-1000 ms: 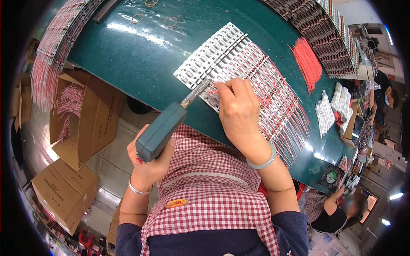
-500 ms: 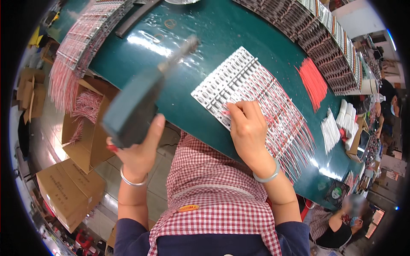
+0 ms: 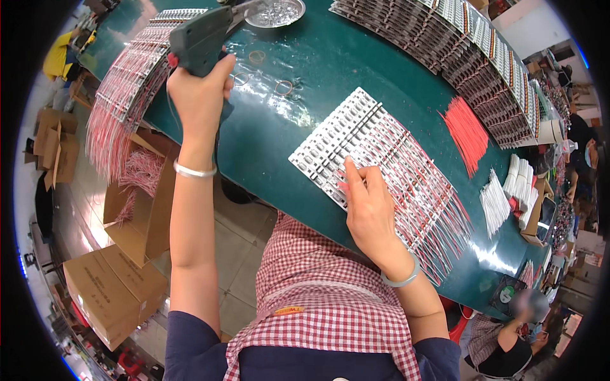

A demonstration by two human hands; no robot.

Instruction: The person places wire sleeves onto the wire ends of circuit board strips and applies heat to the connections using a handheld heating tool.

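My left hand is raised at the upper left, closed round the handle of a dark hot glue gun. The gun's nozzle points right, to the rim of a round metal dish. My right hand rests over the near left part of a white slotted panel of small boards with rows of red and white wires trailing off to the right. Its fingers are bent and drawn together, low over the wires by a few red ends. What lies between the fingertips is hidden.
Rubber bands lie on the green table. Wired panels are stacked at the left, and more stacks curve along the back right. Red tubes and white tubes lie at the right. Cardboard boxes stand on the floor.
My left hand has swung the glue gun up and away, from beside the panel to the metal dish. My right hand has stayed by the same part of the panel.
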